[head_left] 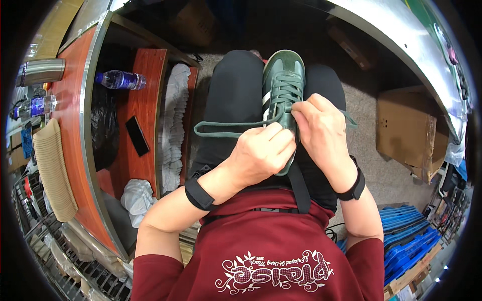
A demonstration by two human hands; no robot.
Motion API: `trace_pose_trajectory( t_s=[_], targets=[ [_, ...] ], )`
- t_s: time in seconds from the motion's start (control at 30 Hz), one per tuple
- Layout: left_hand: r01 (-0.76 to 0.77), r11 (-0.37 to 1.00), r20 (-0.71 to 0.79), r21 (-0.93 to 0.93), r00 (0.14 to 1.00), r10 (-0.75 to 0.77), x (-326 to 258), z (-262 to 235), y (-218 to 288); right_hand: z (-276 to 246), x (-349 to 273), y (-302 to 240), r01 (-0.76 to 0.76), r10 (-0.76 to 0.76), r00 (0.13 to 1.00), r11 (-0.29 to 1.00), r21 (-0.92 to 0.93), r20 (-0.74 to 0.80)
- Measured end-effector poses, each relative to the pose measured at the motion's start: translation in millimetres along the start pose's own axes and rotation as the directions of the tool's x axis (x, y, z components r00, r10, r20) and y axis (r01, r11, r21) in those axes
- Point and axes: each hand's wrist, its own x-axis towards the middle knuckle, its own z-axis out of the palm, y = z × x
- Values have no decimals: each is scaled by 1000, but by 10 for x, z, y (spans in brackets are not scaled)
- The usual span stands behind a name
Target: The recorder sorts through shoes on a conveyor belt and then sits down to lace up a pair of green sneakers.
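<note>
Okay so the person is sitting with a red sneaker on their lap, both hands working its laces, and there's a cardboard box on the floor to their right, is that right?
Not quite: the sneaker is dark green, not red, as the head view shows. The rest holds: it lies on the lap, the left hand and right hand both work its green laces, and a cardboard box sits on the floor to the right.

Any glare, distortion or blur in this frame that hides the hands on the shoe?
Head view: fisheye bends the metal counter edge, which shows glare; corners are black. The left hand, right hand and green shoe are sharp and evenly lit.
</note>
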Motion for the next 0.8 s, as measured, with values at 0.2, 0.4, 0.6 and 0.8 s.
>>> trace_pose_trajectory(
  t_s=[0.2, 0.4, 0.6, 0.8],
  targets=[
    [-10, 999, 11, -33, 1000, 11, -8, 11, -26, -104, 83, -21, -53, 44, 991, 996, 71, 123],
    [-13, 999, 10, 35, 1000, 13, -1, -21, -26, -82, 210, -19, 31, -59, 970, 992, 119, 237],
    [145, 986, 71, -87, 988, -139, -8, -41, -20, 153, 345, 46, 25, -69, 989, 948, 318, 130],
    [739, 461, 586, -492, 672, -452, 82, -468, -162, -509, 424, 123, -292, 132, 955, 268, 918, 265]
  ],
)
